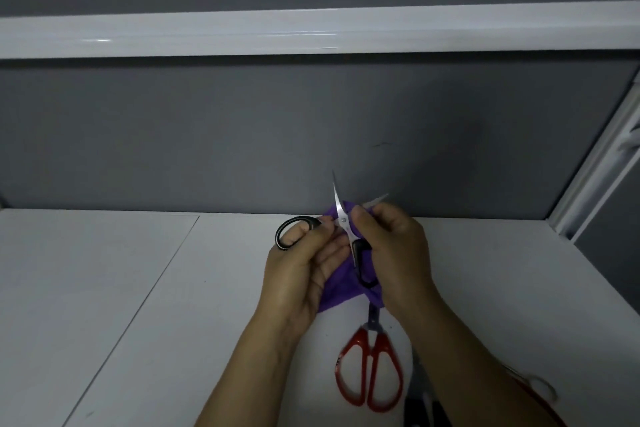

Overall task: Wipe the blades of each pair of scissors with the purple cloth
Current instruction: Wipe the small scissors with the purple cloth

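Observation:
A pair of black-handled scissors is held open above the white table, one blade pointing up, the other to the right. My left hand grips its left handle loop. My right hand pinches the purple cloth around the right-pointing blade; only that blade's tip shows past the fingers. The cloth hangs down between both hands. Red-handled scissors lie on the table below, their blades partly hidden under the cloth.
Another dark-handled pair of scissors lies partly under my right forearm at the bottom edge. A red and white object sits at the lower right. A grey partition wall stands behind the table, with a white frame at the right.

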